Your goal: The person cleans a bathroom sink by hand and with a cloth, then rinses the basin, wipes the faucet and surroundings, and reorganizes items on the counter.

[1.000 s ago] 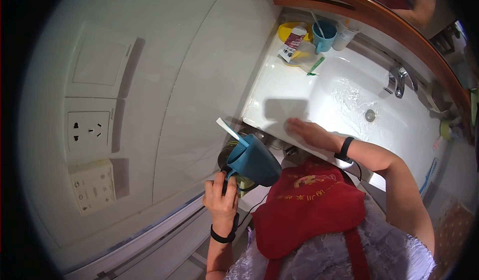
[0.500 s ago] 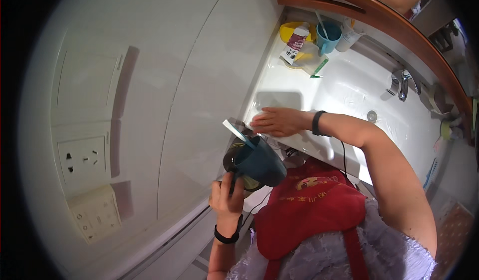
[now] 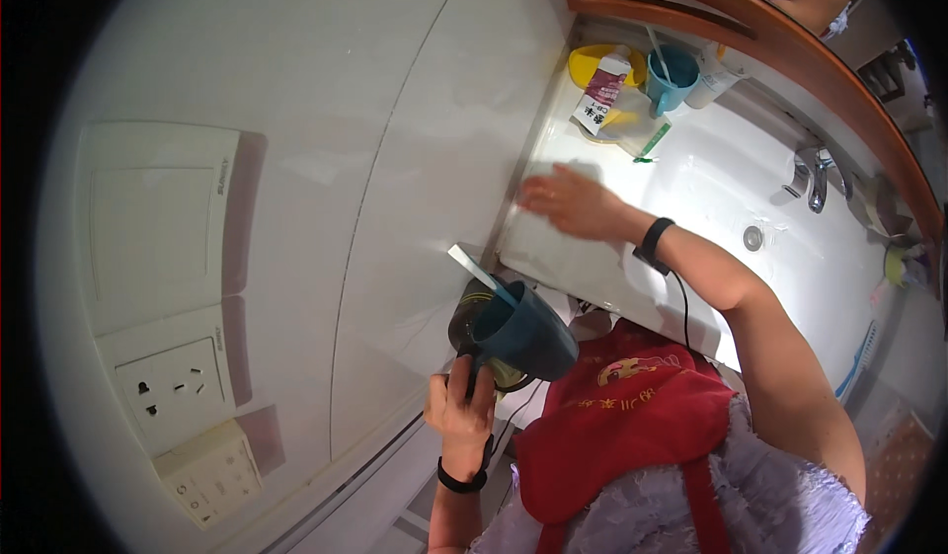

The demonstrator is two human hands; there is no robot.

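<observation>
My left hand [image 3: 460, 408] grips the handle of a dark blue mug [image 3: 523, 333] close to my chest, with a pale toothbrush [image 3: 482, 276] sticking out of it. A dark round thing sits behind the mug, mostly hidden. My right hand [image 3: 571, 202] is stretched out flat over the left end of the white sink counter [image 3: 592, 258], fingers together, holding nothing. Whether the palm touches the counter I cannot tell. A black band circles each wrist.
A yellow dish [image 3: 594, 62], a white and red tube [image 3: 602, 90], a light blue cup [image 3: 671, 68] with a brush and a white cup [image 3: 713, 78] stand at the counter's far corner. A green toothbrush [image 3: 650, 143] lies nearby. Chrome tap [image 3: 812, 177], drain [image 3: 753, 237], wall sockets [image 3: 178, 386].
My right hand has slid along the counter toward the wall and farther from me. My left hand with the mug has stayed near my chest.
</observation>
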